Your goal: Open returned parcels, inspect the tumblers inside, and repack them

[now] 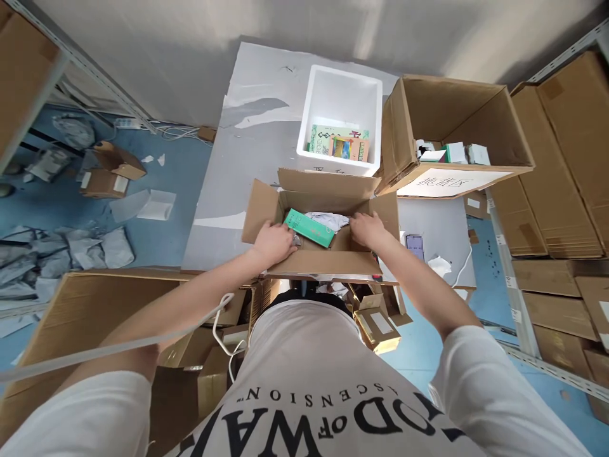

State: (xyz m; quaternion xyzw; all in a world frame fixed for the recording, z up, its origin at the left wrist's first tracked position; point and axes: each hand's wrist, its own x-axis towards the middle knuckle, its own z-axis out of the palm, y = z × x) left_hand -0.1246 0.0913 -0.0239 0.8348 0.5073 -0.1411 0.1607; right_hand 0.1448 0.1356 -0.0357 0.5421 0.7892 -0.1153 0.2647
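Both the left hand (275,242) and the right hand (368,230) of the person at the table (266,152) reach into an open carton (325,262), its flaps spread wide. From where I stand, the left hand comes in over the near left corner, fingers bent, just beside one end of a green box (310,228) and a small greyish item (296,240); whether it grips either, I cannot tell. The right hand curls in at the right side, fingertips near some crumpled white paper (328,219), and again I can't make out whether they close on anything. That green box lies slantwise inside the carton, between the two hands, with the paper next to it.

Farther back on the table, a white foam bin (343,95) holds green and orange printed packs (349,149). Just right of it stands a larger cardboard box (457,111) with small white boxes (455,153) inside and a handwritten sign (450,183) across its front. A phone (415,246) lies to the right of the carton, near a white scrap (439,265). Over on the left, grey packages (114,247) are heaped on the blue floor (181,171); on the right, brown cartons (556,314) fill a metal rack (506,260).
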